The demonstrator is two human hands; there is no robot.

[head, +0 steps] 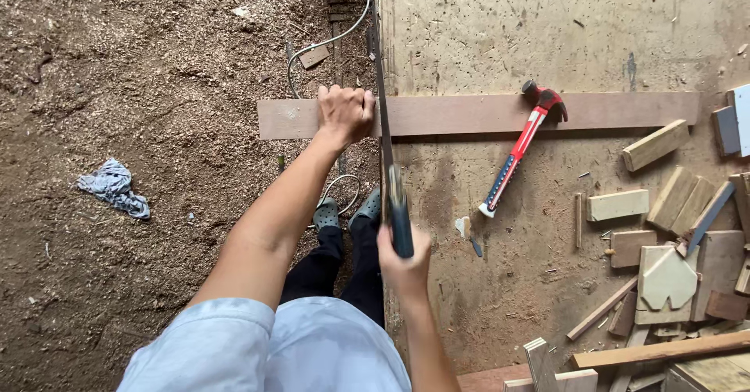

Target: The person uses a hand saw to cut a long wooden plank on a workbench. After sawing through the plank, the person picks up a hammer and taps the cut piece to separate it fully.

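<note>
**A:** What are the fingers doing?

**B:** The left hand has its fingers curled over the far edge of a long reddish-brown board, pressing it down. The right hand is wrapped tight round the dark handle of a handsaw, thumb side up.

**A:** And where does the saw sit?

**B:** Its thin blade runs away from the person and crosses the board just right of the left hand, near the workbench edge. The blade meets the board at about a right angle.

**A:** How does the board lie?

**B:** Flat and crosswise. Most of it rests on the dusty bench top; its left end sticks out over the floor, and the left hand holds that overhanging part.

**A:** What else is on the bench?

**B:** A red-handled claw hammer lies with its head on the board, well right of the saw, its handle slanting back toward the person. Further right there is a heap of wood offcuts.

**A:** And below?

**B:** Sawdust covers the floor. A crumpled grey rag lies there to the left, a pale cable loops near the bench edge, and the person's dark clogs show under the board.
</note>
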